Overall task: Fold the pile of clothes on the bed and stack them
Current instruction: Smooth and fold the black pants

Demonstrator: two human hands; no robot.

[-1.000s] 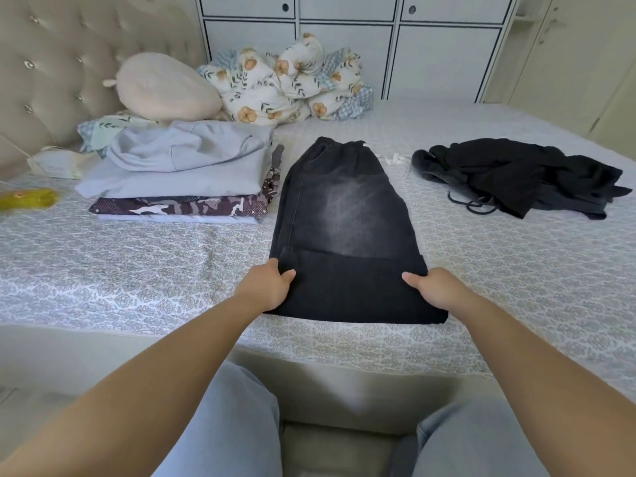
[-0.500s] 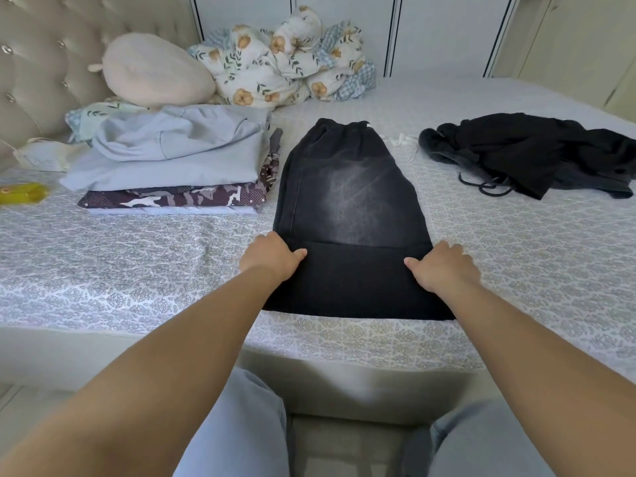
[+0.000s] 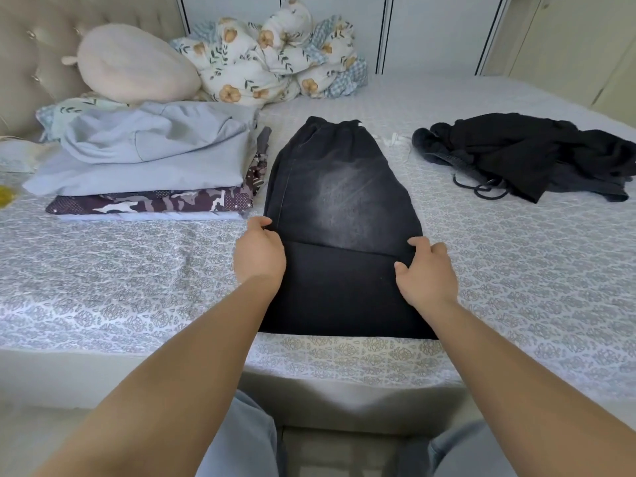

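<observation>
Hands gripping jeans (image 3: 339,215) side edges: left hand (image 3: 258,251), right hand (image 3: 426,270).

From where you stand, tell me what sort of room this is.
Most likely a bedroom: a made bed with a tufted headboard, a bundled floral quilt, and white wardrobe doors behind.

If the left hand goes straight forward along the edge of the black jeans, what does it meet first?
Probably the folded stack: its camouflage garment lies just beyond the left hand, beside the black jeans. Depth is unclear, so the hand might pass between them.
</observation>
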